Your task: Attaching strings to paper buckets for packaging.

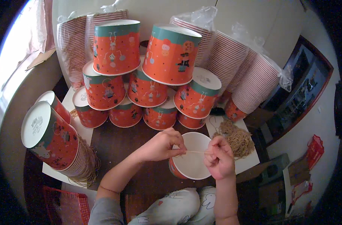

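Observation:
My left hand and my right hand are both closed in a pinch on a thin tan string. It runs taut between them, nearly level. Below the string stands an orange paper bucket, open end up, showing its white inside. My hands hang over its rim and cover parts of it. A tangled heap of tan twine lies just right of my right hand. Whether the string joins that heap cannot be seen.
Upside-down orange buckets with green bands are stacked in tiers behind my hands. Bagged bucket stacks lean along the wall. At the left stands a nested bucket stack with twine hanging beside it. A red basket sits lower left.

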`<state>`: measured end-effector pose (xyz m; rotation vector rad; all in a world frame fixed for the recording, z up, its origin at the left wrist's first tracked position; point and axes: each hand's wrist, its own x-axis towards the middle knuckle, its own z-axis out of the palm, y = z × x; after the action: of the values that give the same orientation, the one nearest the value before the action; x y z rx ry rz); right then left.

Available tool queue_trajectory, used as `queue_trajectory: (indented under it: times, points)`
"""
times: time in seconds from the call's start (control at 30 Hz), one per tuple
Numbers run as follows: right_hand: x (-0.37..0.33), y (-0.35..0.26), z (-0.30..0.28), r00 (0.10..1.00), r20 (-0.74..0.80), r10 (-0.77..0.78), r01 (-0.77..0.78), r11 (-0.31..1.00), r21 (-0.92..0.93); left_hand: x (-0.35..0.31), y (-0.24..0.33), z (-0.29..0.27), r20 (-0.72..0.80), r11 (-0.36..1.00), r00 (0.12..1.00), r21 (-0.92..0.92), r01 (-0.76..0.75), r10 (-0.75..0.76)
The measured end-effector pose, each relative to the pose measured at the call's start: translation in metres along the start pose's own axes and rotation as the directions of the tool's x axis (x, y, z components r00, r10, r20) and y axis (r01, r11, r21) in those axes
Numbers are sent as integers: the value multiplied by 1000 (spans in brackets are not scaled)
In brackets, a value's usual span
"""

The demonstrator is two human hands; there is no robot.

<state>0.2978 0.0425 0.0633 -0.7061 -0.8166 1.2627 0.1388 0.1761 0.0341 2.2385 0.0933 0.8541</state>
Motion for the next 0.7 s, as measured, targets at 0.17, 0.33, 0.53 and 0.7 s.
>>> queue_trajectory:
  times: [0.17, 0.33, 0.53, 0.7]
  points:
    - [-2, -11, 12, 997, -64, -50, 59, 987, 148, 0, -7, -1, 55, 997, 997, 42, -61, 59]
    - [9, -39, 28, 982, -139, -125, 146, 977, 153, -1, -31, -7, 224, 997, 974, -72, -30, 45]
    - [30, -53, 37, 996, -25, -91, 93, 986, 141, -4, -59, -4, 431, 958, 902, -269, 102, 25]
    - [36, -58, 29, 986, -121, -111, 138, 959, 246, -4, -74, 0, 461, 947, 885, -309, 86, 70]
